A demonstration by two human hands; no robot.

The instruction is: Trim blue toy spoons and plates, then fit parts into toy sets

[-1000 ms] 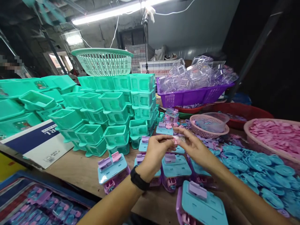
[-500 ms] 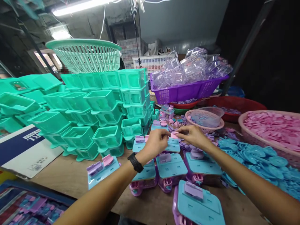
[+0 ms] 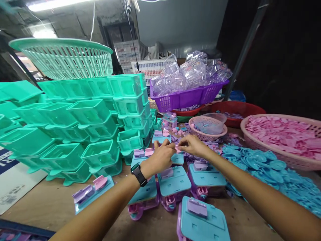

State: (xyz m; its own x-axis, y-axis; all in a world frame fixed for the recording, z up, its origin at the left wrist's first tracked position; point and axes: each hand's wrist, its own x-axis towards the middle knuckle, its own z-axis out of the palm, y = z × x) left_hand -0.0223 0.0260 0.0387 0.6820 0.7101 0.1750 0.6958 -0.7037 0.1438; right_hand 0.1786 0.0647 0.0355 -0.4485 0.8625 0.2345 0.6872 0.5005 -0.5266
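Between both hands (image 3: 175,149), pink piece (image 3: 178,147).

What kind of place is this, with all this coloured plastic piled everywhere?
Most likely a small toy assembly workshop. Stacks of identical teal plastic tubs fill the bench, baskets hold sorted parts such as pink pieces, and the left hand and right hand meet over a small pink part.

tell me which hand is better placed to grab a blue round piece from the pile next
Right, probably. The right hand pinches the small pink piece with the left hand, yet sits nearer the blue round pieces, which lie on its side.
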